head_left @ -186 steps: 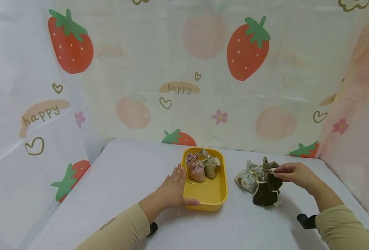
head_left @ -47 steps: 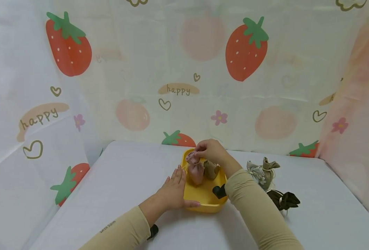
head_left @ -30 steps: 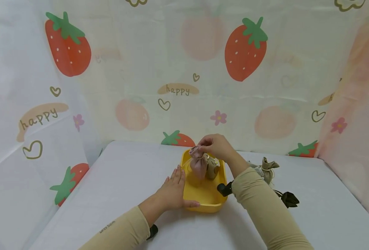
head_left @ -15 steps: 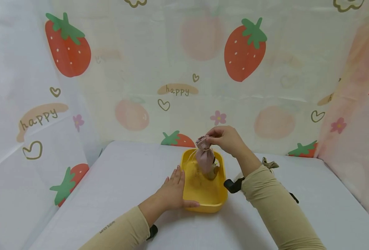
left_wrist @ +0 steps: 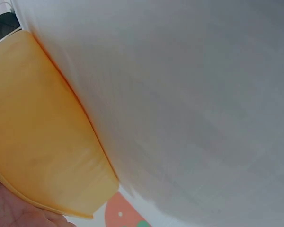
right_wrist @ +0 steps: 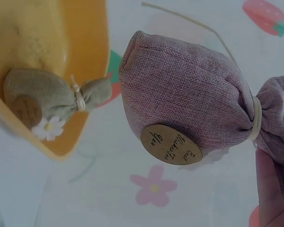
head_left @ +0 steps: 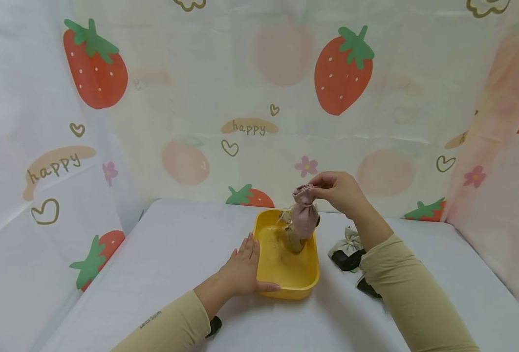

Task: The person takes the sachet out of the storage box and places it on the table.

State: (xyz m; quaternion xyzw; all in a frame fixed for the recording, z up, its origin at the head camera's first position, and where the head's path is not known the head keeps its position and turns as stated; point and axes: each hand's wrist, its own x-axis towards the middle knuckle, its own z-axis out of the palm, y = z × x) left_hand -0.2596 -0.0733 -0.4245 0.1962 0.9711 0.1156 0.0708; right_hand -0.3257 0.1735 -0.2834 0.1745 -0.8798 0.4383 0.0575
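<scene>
Right hand (head_left: 340, 194) pinches the pink bag (head_left: 305, 222) by its gathered top, fingers and thumb closed on the cloth above the tie. Bag hangs upright in the air at the far right corner of the yellow tray (head_left: 281, 271); can't tell if it is fully over the tray or past the rim. Its oval tag (right_wrist: 171, 144) shows in the right wrist view, lettering on it, thin cord trailing.

Left hand (head_left: 240, 269) lies against the tray's left side, fingers extended, not grasping, thumb across the near left rim.

Green bag (right_wrist: 42, 92) sits inside the tray, far right part, behind the pink one in the head view; white flower (right_wrist: 48, 128) and round tag on it.

On the bench (head_left: 189, 244), right of the tray: pale bag (head_left: 352, 236), partly hidden, and a dark bag (head_left: 367, 287) nearer, mostly behind the right sleeve (head_left: 418, 298). Strawberry-print backdrop (head_left: 198, 88) stands at the far side.
</scene>
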